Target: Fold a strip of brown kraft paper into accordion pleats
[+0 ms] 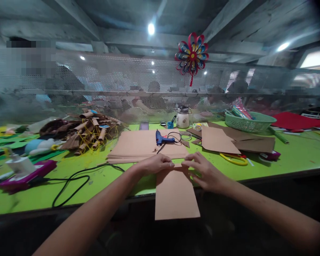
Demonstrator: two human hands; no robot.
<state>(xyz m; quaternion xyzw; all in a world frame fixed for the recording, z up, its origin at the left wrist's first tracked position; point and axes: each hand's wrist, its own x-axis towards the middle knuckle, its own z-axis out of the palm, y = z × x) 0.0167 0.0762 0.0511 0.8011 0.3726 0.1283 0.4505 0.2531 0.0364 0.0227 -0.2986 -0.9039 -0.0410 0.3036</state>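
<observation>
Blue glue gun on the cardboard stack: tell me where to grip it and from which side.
Grip the blue glue gun by its handle, coming from above and the right, fingers across it. It appears to lie on its side with the slimmer handle pointing right, exposed. Mind the dark cable looping beside it; I'd avoid the barrel end, which may be hot.

We seem to be in a craft workshop: a long green table bears stacked brown paper, a blue glue gun and, towards its left end, a heap of paper rolls. Behind its far edge stands a perforated metal screen, beneath bare concrete beams.
</observation>
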